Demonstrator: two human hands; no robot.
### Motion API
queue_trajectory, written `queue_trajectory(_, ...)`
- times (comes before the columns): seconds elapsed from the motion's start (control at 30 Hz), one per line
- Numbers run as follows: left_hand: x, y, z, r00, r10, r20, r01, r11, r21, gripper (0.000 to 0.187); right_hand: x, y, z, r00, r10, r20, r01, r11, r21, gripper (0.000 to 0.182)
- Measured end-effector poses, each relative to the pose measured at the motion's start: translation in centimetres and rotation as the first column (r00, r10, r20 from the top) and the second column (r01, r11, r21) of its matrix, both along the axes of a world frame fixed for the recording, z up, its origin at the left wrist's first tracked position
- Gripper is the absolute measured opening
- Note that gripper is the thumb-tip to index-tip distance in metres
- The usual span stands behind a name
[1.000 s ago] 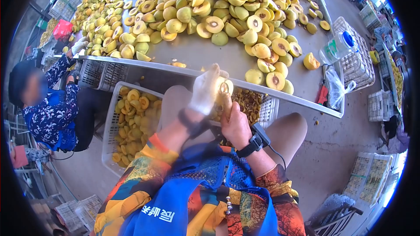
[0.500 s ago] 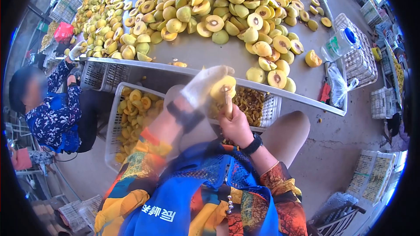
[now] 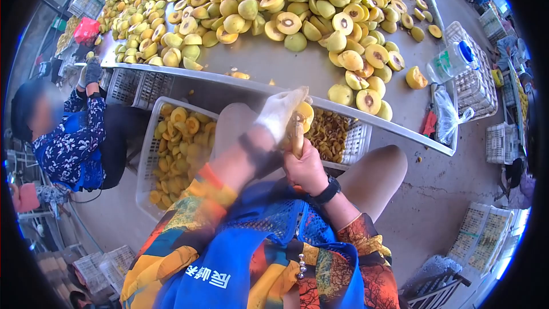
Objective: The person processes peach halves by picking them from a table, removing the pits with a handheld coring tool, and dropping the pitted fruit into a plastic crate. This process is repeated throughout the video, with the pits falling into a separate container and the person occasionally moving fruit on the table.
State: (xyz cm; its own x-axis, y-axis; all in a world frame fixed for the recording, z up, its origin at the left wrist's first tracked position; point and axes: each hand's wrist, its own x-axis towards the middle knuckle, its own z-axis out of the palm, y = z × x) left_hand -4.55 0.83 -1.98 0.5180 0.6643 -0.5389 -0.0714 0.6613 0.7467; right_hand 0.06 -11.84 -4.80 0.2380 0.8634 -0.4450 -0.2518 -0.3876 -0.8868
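Note:
My left hand (image 3: pixel 280 113), in a white glove, is closed around a yellow peach half (image 3: pixel 307 115) just below the metal table's front edge. In my bare right hand (image 3: pixel 309 169) is a pitting tool with a pale, wood-like handle (image 3: pixel 298 144). Its upper end meets the cut side of the peach half, and the tip is hidden there. Below both hands stands a white crate (image 3: pixel 359 143) of brown pits and scraps. To the left, another white crate (image 3: pixel 147 166) holds hollowed yellow peach halves.
A large heap of peach halves (image 3: pixel 289 23) covers much of the metal table (image 3: pixel 246 68). A plastic jug (image 3: pixel 450 64) and a clear bag (image 3: pixel 446 114) are at its right end. On the left sits a co-worker (image 3: pixel 71 143). Stacked crates (image 3: pixel 479 234) stand at lower right.
My left hand has turned slightly around the peach half, whose cut face now shows more edge-on. The right hand stays close by with the tool. The co-worker's hands have come together.

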Motion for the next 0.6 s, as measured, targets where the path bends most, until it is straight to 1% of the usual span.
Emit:
queue_trajectory(0.03, 0.0, 0.0, 0.2, 1.000, -0.009, -0.020, 0.009, 1.000, 0.005, 0.026, -0.4, -0.1, -1.8, 0.985, -0.011, 0.172, 0.001, 0.998, 0.062, 0.009)
queue_trajectory(0.07, 0.0, 0.1, 0.5, 0.999, -0.018, -0.039, 0.018, 1.000, 0.012, 0.027, -0.6, -0.2, -3.1, 0.940, -0.034, 0.340, -0.010, 0.992, 0.126, 0.009)
queue_trajectory(0.1, 0.0, 0.2, 0.7, 0.998, -0.027, -0.060, 0.028, 0.999, 0.020, 0.027, -0.6, -0.1, -3.2, 0.906, -0.058, 0.419, -0.018, 0.984, 0.176, 0.010)
queue_trajectory(0.17, 0.0, 0.2, 0.3, 0.994, -0.026, -0.107, 0.035, 0.996, 0.077, 0.028, -0.6, 0.0, -3.4, 0.821, -0.117, 0.558, -0.044, 0.963, 0.267, 0.013)
queue_trajectory(0.27, 0.2, 0.2, 0.0, 0.989, -0.045, -0.144, 0.065, 0.989, 0.133, 0.029, 0.4, 0.0, -1.7, 0.757, 0.017, 0.654, -0.120, 0.986, 0.113, 0.016)
queue_trajectory(0.33, 0.4, 0.2, 0.0, 0.988, -0.052, -0.147, 0.073, 0.987, 0.140, 0.029, 0.8, -0.1, -3.2, 0.677, -0.093, 0.730, -0.169, 0.946, 0.278, 0.014)
queue_trajectory(0.4, 0.6, 0.2, 0.2, 0.989, -0.041, -0.142, 0.059, 0.990, 0.128, 0.027, 0.9, -0.3, -3.4, 0.855, -0.021, 0.519, -0.114, 0.968, 0.226, 0.012)
queue_trajectory(0.43, 0.5, 0.2, 0.1, 0.992, -0.019, -0.124, 0.039, 0.986, 0.163, 0.027, 1.1, -0.1, -1.0, 0.977, 0.062, 0.204, -0.077, 0.995, 0.066, 0.011)
queue_trajectory(0.47, 0.4, 0.0, 0.0, 0.994, 0.000, -0.107, 0.021, 0.980, 0.197, 0.027, 1.3, 0.0, 0.9, 0.986, 0.079, -0.144, -0.094, 0.991, -0.099, 0.011)
queue_trajectory(0.53, 0.3, -0.3, -0.5, 0.999, 0.031, -0.040, -0.021, 0.969, 0.246, 0.028, 1.3, 0.0, 2.7, 0.902, 0.013, -0.431, -0.080, 0.987, -0.138, 0.012)
queue_trajectory(0.57, 0.3, -0.6, -0.9, 0.999, 0.045, 0.006, -0.046, 0.965, 0.257, 0.030, 1.2, 0.0, 3.2, 0.827, -0.022, -0.562, -0.082, 0.984, -0.160, 0.014)
queue_trajectory(0.6, 0.2, -0.9, -1.1, 0.997, 0.062, 0.051, -0.073, 0.962, 0.263, 0.032, 1.3, 0.1, 3.5, 0.796, -0.033, -0.605, -0.083, 0.983, -0.164, 0.013)
